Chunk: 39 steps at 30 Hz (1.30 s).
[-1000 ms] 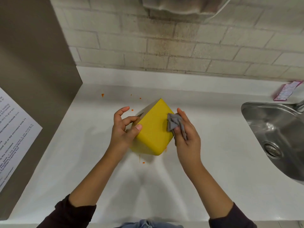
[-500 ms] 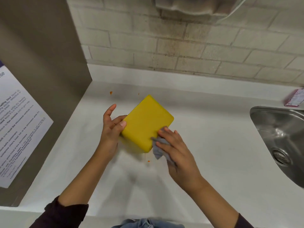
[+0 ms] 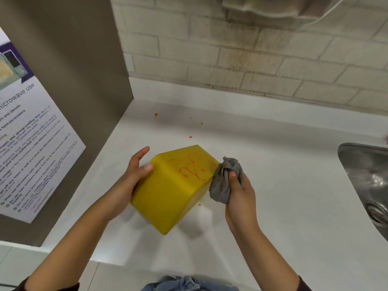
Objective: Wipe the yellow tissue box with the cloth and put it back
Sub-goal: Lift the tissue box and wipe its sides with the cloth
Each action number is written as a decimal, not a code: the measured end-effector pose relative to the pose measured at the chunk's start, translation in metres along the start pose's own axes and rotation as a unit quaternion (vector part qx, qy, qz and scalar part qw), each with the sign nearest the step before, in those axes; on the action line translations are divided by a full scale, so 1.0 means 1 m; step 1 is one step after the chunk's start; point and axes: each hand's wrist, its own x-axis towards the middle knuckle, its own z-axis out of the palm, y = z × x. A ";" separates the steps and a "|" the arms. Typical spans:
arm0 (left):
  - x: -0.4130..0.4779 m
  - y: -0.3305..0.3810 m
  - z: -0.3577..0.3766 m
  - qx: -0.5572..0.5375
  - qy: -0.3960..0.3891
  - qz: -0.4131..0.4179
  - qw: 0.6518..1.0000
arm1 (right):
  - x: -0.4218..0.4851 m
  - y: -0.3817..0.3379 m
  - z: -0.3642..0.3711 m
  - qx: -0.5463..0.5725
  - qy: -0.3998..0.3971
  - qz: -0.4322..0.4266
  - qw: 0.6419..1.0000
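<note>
Presently, far left: a printed notice (image 3: 31,148) on the grey panel (image 3: 79,85), clear of the work. On the white bench (image 3: 283,185), orange specks lie behind the box, and one more sits near its right lower edge.

Our left hand (image 3: 134,175) is spread fairly wide, palm and thumb pressed to the box's left face, fingers extended; it props rather than wraps. The box (image 3: 168,192) is tilted on a low corner in front of us at mid-bench, whether resting on the bench or just off it we cannot tell. Its upper face shows orange streaks (image 3: 191,166), unwiped.

Our right hand (image 3: 239,192) is closed round the bunched grey cloth (image 3: 225,181), which touches the box's right edge beside the streaks. The sink (image 3: 369,177) is at far right, well apart.

Judgement: the streaked face is not yet cleaned; wiping is mid-way.

Risks:
- Push from the cloth meets only an open palm; the box could pivot on its corner or slip away.
- The streaks look wet; a bunched, already used cloth may smear them wider.
- Setting the box back onto the specks would re-soil its base.
</note>
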 end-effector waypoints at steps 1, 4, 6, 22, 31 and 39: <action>0.010 -0.003 -0.004 0.019 0.059 -0.017 0.998 | 0.001 0.001 0.000 -0.007 -0.003 -0.006 1.000; 0.022 -0.017 -0.024 0.097 0.105 -0.055 0.988 | 0.009 -0.003 -0.005 -0.027 0.008 -0.037 0.999; 0.018 -0.015 -0.020 0.147 0.154 -0.053 0.976 | 0.018 -0.009 -0.007 -0.045 0.020 -0.054 0.997; -0.007 -0.024 0.002 0.049 0.191 0.126 0.972 | 0.024 0.017 0.051 -0.384 -0.214 -0.260 0.860; -0.004 -0.024 0.001 0.031 0.150 0.162 0.975 | 0.038 0.022 0.025 -0.349 -0.103 -0.249 0.897; 0.000 -0.029 0.001 0.065 0.142 0.188 0.970 | 0.012 0.022 0.063 -0.333 -0.135 -0.306 0.882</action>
